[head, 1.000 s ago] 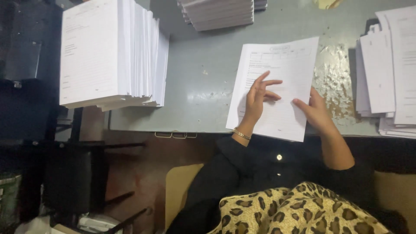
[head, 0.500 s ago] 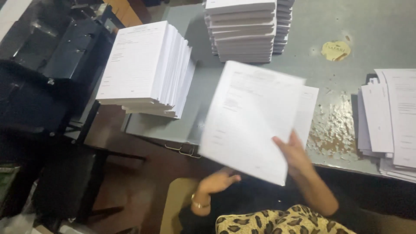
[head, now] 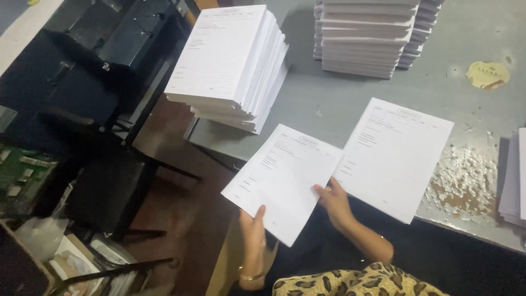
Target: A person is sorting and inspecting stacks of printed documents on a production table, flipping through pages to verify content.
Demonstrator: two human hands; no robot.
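White paper, thin and printed as a form, makes up the sheet (head: 282, 181) held by both hands over the near edge of the grey bench (head: 329, 109), partly overhanging the floor. The left hand (head: 253, 233) grips the sheet's near edge, thumb on top and the other fingers hidden beneath; the right hand (head: 334, 201) pinches its right edge, fingers closed on the paper. A second sheet (head: 394, 156) of the same form lies flat on the bench just to the right, its near corner projecting past the bench edge. At far left a tall, slightly fanned stack of forms (head: 233, 63) stands on the bench corner; further stacks (head: 364, 35) stand at the far side, and another pile (head: 515, 178) shows at the right edge. Flaked paint (head: 463, 178) roughens the bench surface near the second sheet. The held sheet is judged very light, limp and easily creased, likely to sag if held at one corner; opposite edges, as gripped here, appear the soundest hold, with light pressure to avoid crumpling.
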